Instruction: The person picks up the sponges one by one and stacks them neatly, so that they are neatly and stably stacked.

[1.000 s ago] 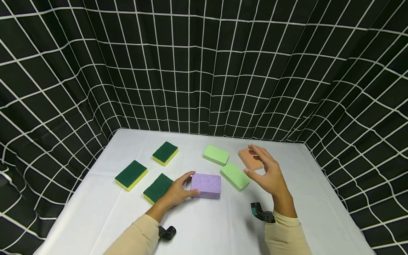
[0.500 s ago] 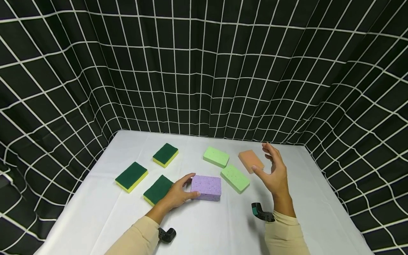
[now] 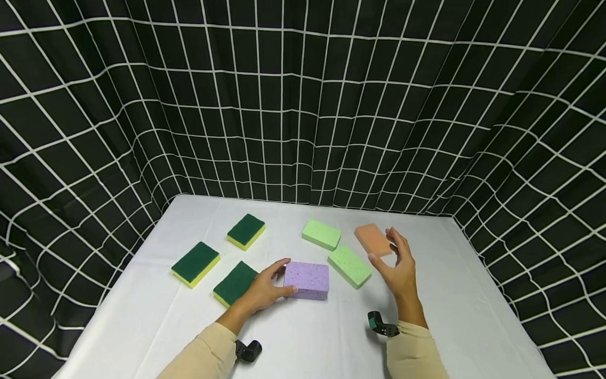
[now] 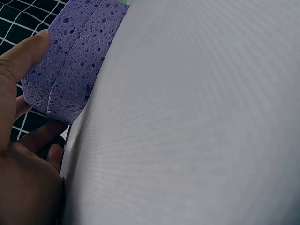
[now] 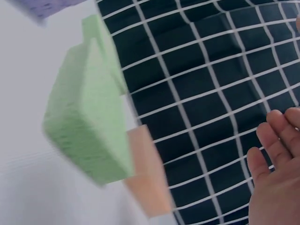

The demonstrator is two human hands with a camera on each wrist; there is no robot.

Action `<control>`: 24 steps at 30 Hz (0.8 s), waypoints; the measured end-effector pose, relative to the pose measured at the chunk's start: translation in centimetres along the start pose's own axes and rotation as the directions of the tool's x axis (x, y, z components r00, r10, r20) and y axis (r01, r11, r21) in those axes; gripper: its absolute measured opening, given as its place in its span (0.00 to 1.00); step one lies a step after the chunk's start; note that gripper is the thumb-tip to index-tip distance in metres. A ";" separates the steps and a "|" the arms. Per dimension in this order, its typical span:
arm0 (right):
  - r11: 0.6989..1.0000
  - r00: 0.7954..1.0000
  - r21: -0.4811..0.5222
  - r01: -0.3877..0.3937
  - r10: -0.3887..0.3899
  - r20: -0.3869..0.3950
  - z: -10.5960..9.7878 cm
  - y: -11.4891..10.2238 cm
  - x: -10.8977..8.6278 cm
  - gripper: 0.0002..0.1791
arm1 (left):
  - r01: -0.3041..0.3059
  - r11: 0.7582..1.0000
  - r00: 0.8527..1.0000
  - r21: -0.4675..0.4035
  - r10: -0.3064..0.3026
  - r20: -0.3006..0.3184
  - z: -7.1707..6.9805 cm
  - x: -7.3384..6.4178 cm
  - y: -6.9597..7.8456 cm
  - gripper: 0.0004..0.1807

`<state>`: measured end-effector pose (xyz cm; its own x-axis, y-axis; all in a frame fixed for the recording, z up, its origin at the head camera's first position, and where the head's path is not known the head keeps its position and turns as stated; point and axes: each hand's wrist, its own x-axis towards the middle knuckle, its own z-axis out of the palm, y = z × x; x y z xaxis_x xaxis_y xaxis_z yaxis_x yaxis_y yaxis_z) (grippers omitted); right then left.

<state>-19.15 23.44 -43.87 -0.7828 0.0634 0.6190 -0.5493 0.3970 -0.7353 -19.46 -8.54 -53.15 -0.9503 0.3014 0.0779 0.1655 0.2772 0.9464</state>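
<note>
At the table's middle, a thick purple sponge block lies flat, with a line along its side in the left wrist view; I cannot tell whether it is one sponge or two stacked. My left hand holds its left end, thumb on the near side, fingers beyond it. My right hand hovers near an orange sponge, its fingers loosely bent and holding nothing. Two light green sponges, one farther back and one nearer, lie between purple and orange.
On the left, several yellow sponges with dark green scouring tops lie apart: a back one, a left one and a near one partly behind my left hand. A black gridded curtain surrounds the white table.
My right hand has moved from over the orange sponge, first rightward, then lower and back left beside it. The left hand and the purple sponge stay in place.
</note>
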 end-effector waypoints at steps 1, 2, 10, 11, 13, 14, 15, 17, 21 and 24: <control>1.000 1.000 -0.001 -0.021 0.021 0.006 0.1 0.3 -0.3 0.41 | -0.001 1.000 1.000 0.001 0.001 0.000 0.0 0.0 0.0 0.42; 0.999 0.999 0.002 -0.041 0.041 0.010 0.2 0.5 -0.5 0.41 | 0.000 1.000 1.000 0.002 0.000 0.002 0.0 0.0 0.0 0.42; 0.987 0.987 -0.011 -0.158 0.158 0.038 0.8 2.1 -2.0 0.40 | -0.020 1.000 1.000 0.002 0.020 0.005 0.0 0.1 -0.1 0.43; 0.985 0.984 -0.018 -0.169 0.170 0.044 0.9 2.3 -2.2 0.41 | -0.021 1.000 1.000 0.000 0.021 0.005 0.0 0.1 -0.1 0.43; 0.981 0.980 -0.030 -0.191 0.193 0.056 1.0 2.6 -2.6 0.41 | -0.015 1.000 1.000 0.003 0.015 0.006 0.0 0.0 0.0 0.43; 0.979 0.977 -0.025 -0.204 0.205 0.065 1.0 2.9 -2.8 0.41 | -0.015 1.000 1.000 0.002 0.015 0.006 0.0 0.0 0.0 0.43; 0.977 0.974 -0.027 -0.213 0.215 0.073 1.0 3.2 -3.0 0.41 | -0.014 1.000 1.000 0.002 0.014 0.008 0.0 0.0 -0.1 0.43; 0.971 0.966 -0.034 -0.238 0.240 0.093 1.1 4.3 -3.5 0.42 | -0.015 1.000 1.000 0.002 0.015 0.010 0.1 0.0 -0.1 0.43; 0.955 0.946 -0.076 -0.288 0.296 0.130 1.3 6.8 -4.1 0.44 | -0.021 1.000 1.000 -0.004 0.021 0.005 0.0 0.1 -0.2 0.43; 0.937 0.924 -0.120 -0.330 0.346 0.162 1.4 7.8 -4.4 0.46 | -0.015 1.000 1.000 -0.010 0.015 0.004 0.0 0.1 -0.2 0.43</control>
<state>-20.38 24.97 -52.75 -0.9609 0.0471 0.2728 -0.2214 0.4606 -0.8596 -19.59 -8.57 -53.33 -0.9467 0.3089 0.0913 0.1774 0.2633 0.9483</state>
